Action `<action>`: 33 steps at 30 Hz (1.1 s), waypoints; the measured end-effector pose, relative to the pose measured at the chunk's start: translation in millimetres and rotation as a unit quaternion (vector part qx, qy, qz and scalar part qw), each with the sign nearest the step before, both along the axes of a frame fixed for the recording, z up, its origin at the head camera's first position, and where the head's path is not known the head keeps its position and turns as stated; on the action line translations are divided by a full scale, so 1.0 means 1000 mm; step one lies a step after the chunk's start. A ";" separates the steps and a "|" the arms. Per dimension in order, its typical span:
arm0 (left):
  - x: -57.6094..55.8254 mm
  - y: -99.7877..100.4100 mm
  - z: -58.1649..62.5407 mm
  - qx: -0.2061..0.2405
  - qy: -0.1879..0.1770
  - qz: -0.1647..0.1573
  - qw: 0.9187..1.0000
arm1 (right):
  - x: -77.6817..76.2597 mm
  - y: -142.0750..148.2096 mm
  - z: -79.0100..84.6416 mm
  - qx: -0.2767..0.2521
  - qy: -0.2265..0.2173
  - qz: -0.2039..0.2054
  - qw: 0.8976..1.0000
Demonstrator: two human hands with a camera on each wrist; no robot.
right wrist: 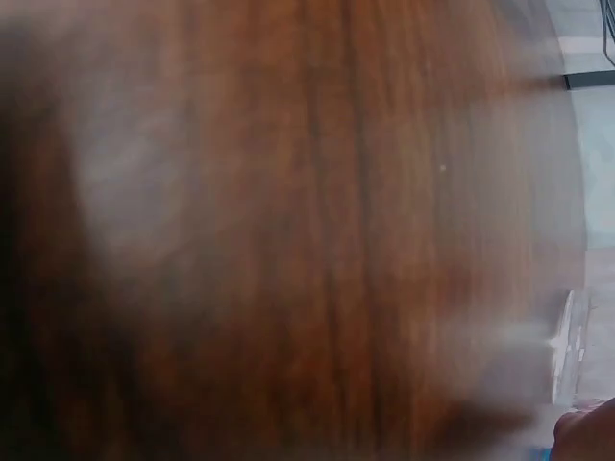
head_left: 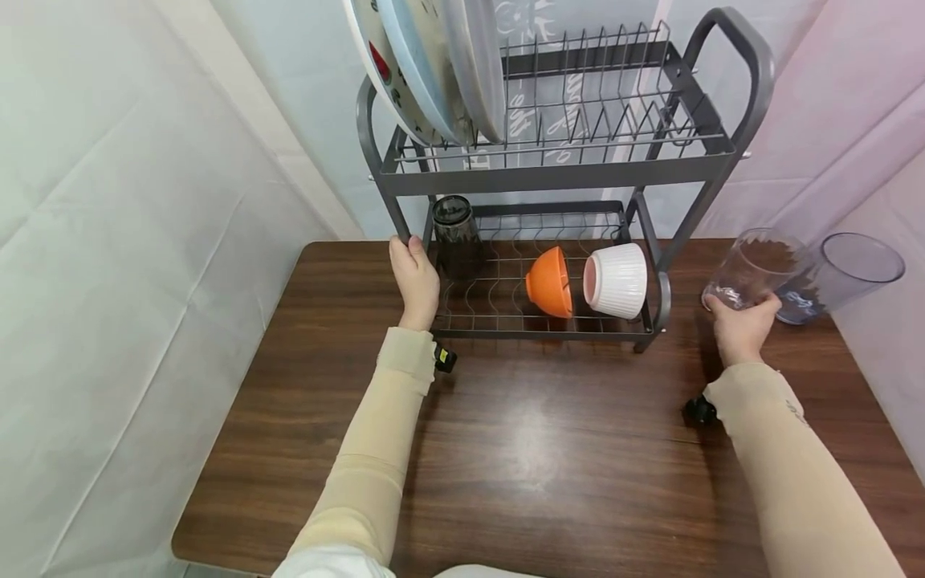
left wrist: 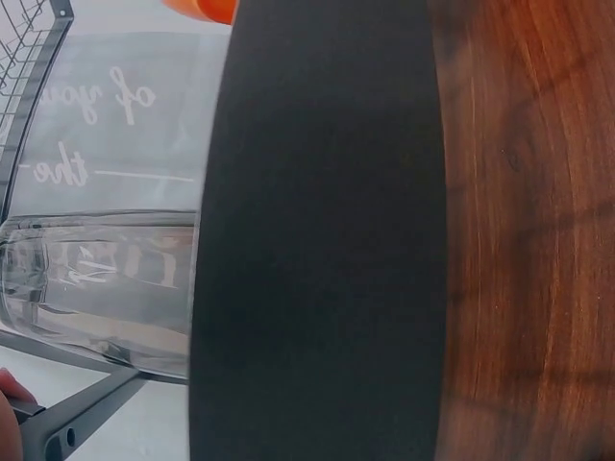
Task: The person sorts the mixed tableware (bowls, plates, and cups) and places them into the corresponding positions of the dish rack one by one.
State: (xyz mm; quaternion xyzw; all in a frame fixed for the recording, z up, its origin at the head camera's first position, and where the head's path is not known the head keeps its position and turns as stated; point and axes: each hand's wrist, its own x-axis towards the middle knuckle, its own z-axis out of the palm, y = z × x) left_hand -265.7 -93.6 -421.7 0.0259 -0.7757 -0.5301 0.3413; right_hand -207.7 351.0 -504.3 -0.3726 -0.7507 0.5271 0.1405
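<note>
My left hand [head_left: 416, 281] grips the left upright of a grey two-tier dish rack [head_left: 549, 178], thumb in front. At the right end of the table, my right hand [head_left: 743, 327] holds a clear drinking glass [head_left: 759, 255] low near its base, thumb and fingers around it. The glass stands upright and overlaps a taller bluish glass [head_left: 860, 261] behind it. In the right wrist view only the glass's edge [right wrist: 567, 351] and a bit of the hand show, bottom right. A dark-looking glass [head_left: 457, 241] stands on the lower tier beside my left hand.
On the lower tier an orange bowl [head_left: 551, 282] and a white ribbed cup [head_left: 617, 281] lie on their sides. Several plates [head_left: 473, 72] stand at the left of the upper tier. The rack stands at the back of a brown wooden table [head_left: 535, 449], before draped cloth.
</note>
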 end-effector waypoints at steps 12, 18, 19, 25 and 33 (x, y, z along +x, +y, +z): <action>0.001 0.002 0.002 0.007 -0.006 -0.003 1.000 | -0.011 0.006 -0.008 -0.023 -0.013 -0.004 1.000; 0.000 0.000 0.000 -0.002 -0.014 -0.003 1.000 | -0.015 0.008 -0.013 -0.047 0.005 -0.023 0.999; 0.001 0.000 0.000 -0.001 -0.013 -0.005 1.000 | -0.014 0.008 -0.013 -0.046 0.008 -0.024 0.999; 0.001 0.000 0.001 -0.002 -0.003 0.000 1.000 | -0.004 0.000 -0.006 -0.061 0.037 -0.003 0.997; 0.001 0.001 0.000 -0.003 -0.007 0.000 1.000 | 0.015 -0.007 0.003 -0.002 0.029 0.041 0.999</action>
